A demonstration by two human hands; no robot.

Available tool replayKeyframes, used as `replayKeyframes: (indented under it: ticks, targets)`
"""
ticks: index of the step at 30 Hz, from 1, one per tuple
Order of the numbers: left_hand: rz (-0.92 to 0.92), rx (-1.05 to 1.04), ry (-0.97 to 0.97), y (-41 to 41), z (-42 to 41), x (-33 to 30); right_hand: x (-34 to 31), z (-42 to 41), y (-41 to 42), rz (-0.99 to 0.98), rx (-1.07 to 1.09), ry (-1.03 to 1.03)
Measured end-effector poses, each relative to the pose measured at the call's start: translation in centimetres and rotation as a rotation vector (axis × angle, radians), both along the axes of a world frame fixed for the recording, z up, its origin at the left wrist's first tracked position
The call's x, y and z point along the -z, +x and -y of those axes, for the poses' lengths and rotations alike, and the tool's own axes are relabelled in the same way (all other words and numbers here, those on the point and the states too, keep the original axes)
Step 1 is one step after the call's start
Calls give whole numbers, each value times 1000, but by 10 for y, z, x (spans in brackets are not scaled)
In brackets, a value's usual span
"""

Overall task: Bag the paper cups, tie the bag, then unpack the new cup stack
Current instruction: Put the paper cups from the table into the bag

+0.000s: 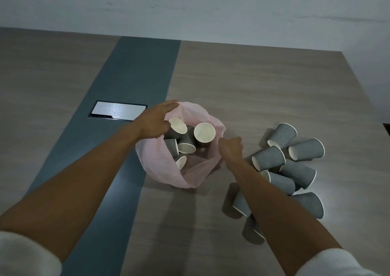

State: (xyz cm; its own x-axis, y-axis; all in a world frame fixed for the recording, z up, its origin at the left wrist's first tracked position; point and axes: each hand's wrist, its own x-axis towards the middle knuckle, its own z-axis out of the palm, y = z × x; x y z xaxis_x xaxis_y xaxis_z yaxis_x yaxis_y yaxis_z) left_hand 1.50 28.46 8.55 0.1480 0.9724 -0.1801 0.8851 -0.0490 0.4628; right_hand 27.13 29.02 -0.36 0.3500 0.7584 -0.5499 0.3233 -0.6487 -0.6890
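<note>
A pink plastic bag (162, 166) stands open on the wooden table (263, 90), with several grey ribbed paper cups (203, 134) lying inside it. My left hand (157, 119) is at the bag's far left rim, fingers stretched over the edge and thumb by a cup (177, 127). My right hand (231, 148) is at the bag's right rim with its fingers curled; whether it pinches the plastic is hidden. To the right of the bag, several more grey cups (289, 166) lie in a loose pile on their sides, partly behind my right forearm.
A dark blue-grey strip (135, 71) runs down the table left of the bag, with a silver cable hatch (118, 110) set in it. A pale wall rises behind the table's far edge. The table's right edge lies beyond the cup pile.
</note>
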Motion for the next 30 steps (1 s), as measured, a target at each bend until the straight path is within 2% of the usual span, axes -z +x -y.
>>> replayKeyframes:
  ticks: [1, 2, 5, 10, 12, 15, 19, 21, 23, 25, 30]
  targets:
    - [-6, -5, -3, 0, 1, -1, 2, 2, 2, -161, 6, -129]
    - [-11, -15, -4, 1, 2, -1, 3, 7, 4, -270, -19, -175]
    - [-23, -63, -6, 1, 2, 0, 9, 9, 10, -229, -85, -96]
    - [74, -196, 64, 8, -3, -2, -32, -29, 39, -231, 48, 355]
    - [103, -220, 99, 19, -4, -4, -51, -47, 62, -204, 75, 467]
    - [119, -211, 90, 41, -2, -1, -55, -60, 92, -150, 38, 455]
    - [140, -171, 47, 67, 4, 13, -42, -60, 126, -196, -23, 369]
    - [154, -170, 34, 77, 6, 17, -36, -62, 146, -105, -17, 347]
    - [127, -149, 40, 87, 9, 20, -29, -68, 171, 151, -51, 334]
    - [103, -138, 70, 96, 10, 23, -22, -77, 195, 321, -136, 291]
    - [45, -200, 137, 103, 14, 34, 1, -98, 225, 448, -345, 154]
